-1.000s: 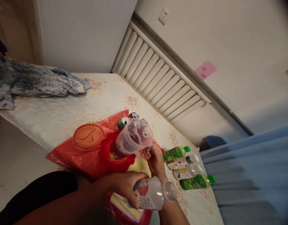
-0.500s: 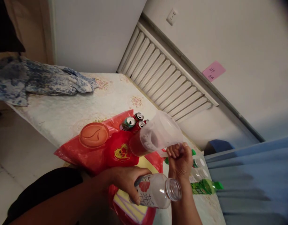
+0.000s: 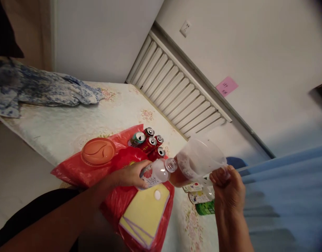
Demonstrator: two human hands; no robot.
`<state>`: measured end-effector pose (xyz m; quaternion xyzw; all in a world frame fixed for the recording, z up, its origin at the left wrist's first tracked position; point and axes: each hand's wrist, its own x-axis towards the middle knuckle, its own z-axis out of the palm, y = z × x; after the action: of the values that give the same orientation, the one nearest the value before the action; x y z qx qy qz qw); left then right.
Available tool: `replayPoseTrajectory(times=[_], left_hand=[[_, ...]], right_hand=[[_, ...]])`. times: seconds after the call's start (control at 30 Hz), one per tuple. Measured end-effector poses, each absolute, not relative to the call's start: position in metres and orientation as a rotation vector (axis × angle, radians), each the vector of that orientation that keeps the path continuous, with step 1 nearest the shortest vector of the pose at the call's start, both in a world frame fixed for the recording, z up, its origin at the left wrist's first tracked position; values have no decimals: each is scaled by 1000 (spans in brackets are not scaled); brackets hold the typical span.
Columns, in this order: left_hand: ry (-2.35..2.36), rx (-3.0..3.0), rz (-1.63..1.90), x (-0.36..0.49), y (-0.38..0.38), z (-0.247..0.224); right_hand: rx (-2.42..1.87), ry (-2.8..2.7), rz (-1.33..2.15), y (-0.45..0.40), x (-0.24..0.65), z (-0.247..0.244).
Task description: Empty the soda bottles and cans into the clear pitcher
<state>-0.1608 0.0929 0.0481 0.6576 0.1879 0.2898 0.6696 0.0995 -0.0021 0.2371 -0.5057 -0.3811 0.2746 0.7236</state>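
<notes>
Left hand (image 3: 134, 174) and bottle (image 3: 156, 172) farther forward

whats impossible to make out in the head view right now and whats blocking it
Head view:
Translucent plastic pitcher: most of its handle, hidden by the right hand.
Green plastic bottle: its cap end, behind that hand's wrist.
Clear plastic bottle: part of its printed label, under the left hand.
Pink paper note: its handwriting, too small and blurred.
Blue-and-white patterned cloth: one end, cut off by the left edge.
</notes>
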Motion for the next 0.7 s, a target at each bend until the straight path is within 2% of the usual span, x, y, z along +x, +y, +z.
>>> replayPoseTrajectory(times=[0.23, 0.7], left_hand=[[546, 1442, 786, -162, 104, 46], [639, 1542, 776, -158, 113, 34]], right_hand=[[-1219, -922, 683, -13, 117, 240], [-1436, -1288, 734, -7, 137, 242]])
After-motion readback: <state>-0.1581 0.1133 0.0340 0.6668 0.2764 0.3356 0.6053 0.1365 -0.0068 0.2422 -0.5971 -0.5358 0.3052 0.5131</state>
